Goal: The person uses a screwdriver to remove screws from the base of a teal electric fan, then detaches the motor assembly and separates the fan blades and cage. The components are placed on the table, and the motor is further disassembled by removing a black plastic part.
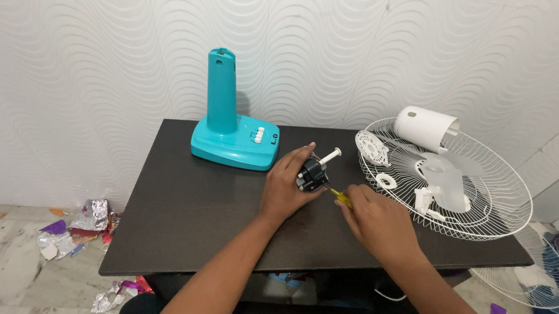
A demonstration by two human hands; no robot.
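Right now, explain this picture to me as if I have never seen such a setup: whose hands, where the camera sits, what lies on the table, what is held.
There is one picture, taken by a camera worn on a person's head, looking down at that person's own two bare hands over a dark table. The left hand grips a small black fan motor with a white shaft sticking out. The right hand holds a yellow-handled screwdriver against the motor. Behind stands a teal fan base with white buttons. To the right lies a white wire fan guard, holding a white motor cover, a translucent blade and small white parts. Foil scraps lie on the floor.
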